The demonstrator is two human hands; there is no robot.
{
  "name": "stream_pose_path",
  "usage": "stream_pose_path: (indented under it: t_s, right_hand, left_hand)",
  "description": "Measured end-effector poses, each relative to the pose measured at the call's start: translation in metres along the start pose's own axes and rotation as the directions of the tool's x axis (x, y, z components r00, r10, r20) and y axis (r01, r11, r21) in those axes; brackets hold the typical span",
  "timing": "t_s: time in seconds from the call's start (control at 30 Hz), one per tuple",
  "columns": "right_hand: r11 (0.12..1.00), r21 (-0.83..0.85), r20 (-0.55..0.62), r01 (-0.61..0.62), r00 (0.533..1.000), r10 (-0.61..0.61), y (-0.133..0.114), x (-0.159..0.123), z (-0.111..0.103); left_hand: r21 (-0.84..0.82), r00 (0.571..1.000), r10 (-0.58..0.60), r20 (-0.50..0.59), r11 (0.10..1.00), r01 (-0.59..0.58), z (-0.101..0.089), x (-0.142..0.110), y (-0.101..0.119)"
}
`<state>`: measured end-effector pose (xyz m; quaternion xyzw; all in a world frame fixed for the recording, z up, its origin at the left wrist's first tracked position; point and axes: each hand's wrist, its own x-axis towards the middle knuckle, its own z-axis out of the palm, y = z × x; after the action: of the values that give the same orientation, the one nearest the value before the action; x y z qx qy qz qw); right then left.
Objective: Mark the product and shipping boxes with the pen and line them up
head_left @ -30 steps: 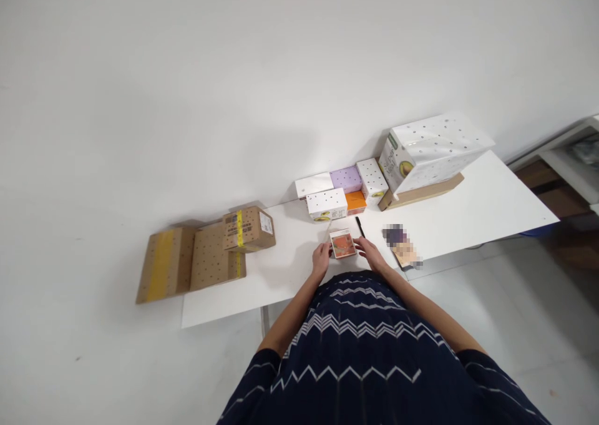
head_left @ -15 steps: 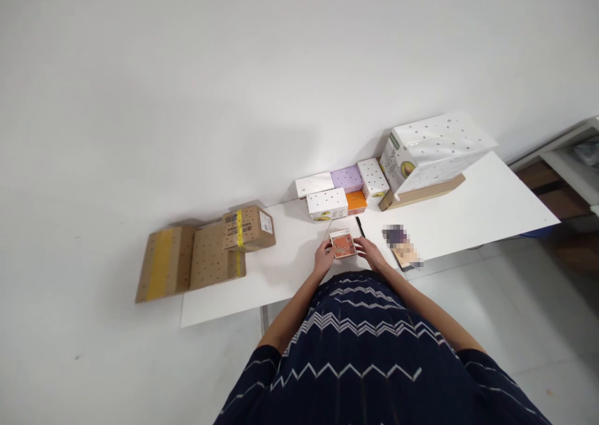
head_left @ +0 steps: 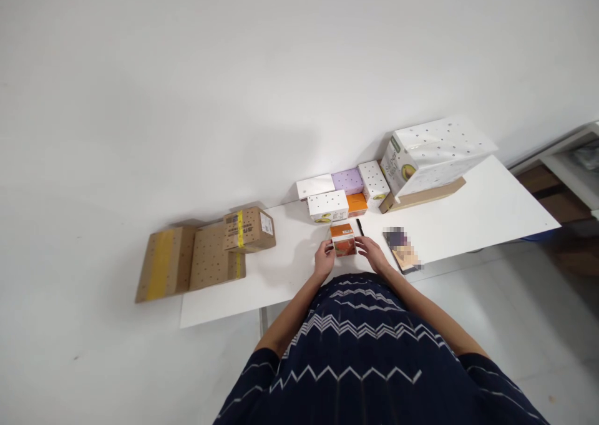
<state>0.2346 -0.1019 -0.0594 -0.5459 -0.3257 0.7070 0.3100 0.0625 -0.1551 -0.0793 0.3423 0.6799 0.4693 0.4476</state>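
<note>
- The table (head_left: 500, 210) runs from lower left to right of the frame.
- The carton (head_left: 435, 156) stands right of centre.
- Brown boxes (head_left: 210, 259) sit at left.
- My left hand (head_left: 324, 261) and right hand (head_left: 373, 255) grasp the orange box (head_left: 345, 245) by opposite sides, just below centre; I judge this is steadying it, and any shift calls for even pressure from both.
- The pen (head_left: 359, 226) lies just beyond my right hand.

A plain pale wall (head_left: 234, 88) rises behind a long white table (head_left: 281, 256). Pale floor (head_left: 496, 306) shows below, and white shelving (head_left: 568, 172) stands at the right edge.
</note>
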Motion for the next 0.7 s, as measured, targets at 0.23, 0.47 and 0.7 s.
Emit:
stream_pose_path:
  t_s: [0.23,0.47,0.7]
  right_hand:
    - [1.0,0.008,-0.054,0.017,0.998,-0.017,0.002,0.002,-0.002]
    - [0.985,-0.171,-0.126,0.002,0.992,-0.024,0.007,0.008,-0.01]
    - [0.854,-0.517,-0.28,-0.052,0.953,-0.112,0.008,0.033,-0.031]
  left_hand:
    - [0.037,1.0,0.017,-0.001,0.999,-0.017,0.001,-0.004,0.002]
    - [0.115,1.0,-0.007,-0.001,0.993,0.007,-0.001,-0.007,0.003]
    - [0.187,0.999,-0.044,-0.019,0.981,0.047,-0.003,-0.008,0.001]
